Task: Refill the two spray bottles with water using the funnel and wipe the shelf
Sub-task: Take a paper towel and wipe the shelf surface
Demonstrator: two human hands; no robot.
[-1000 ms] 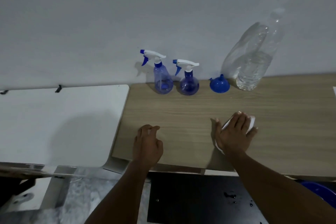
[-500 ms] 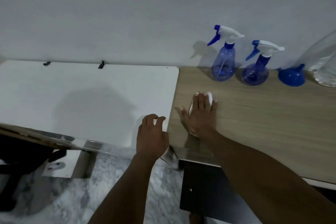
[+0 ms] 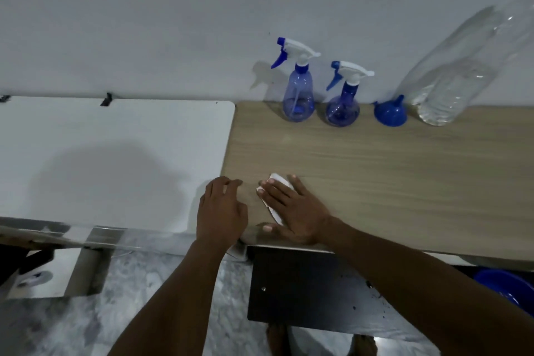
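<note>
Wooden shelf (image 3: pixel 375 167) wiping looks like the step now. The right hand (image 3: pixel 291 211) presses a white cloth (image 3: pixel 276 180) flat near the front left corner. The left hand (image 3: pixel 221 211) lies loose beside it, holding nothing. The 2 spray bottles (image 3: pixel 298 95) and the funnel (image 3: pixel 390 114) stand by the wall. Next, I think, sweep the cloth to the right.

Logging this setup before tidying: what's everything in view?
tall spray bottle: 1, blue with white head, shelf back
round spray bottle: 1, blue with white head, right of it
funnel: 1, blue, mouth down, right of bottles
water bottle: 1, clear, far right
cloth: 1, white, under right hand
shelf: 1, wood
white tabletop: 1, left of shelf
basin: 1, blue, below shelf
left hand: 1, empty, shelf's front-left corner
right hand: 1, flat on cloth
</note>
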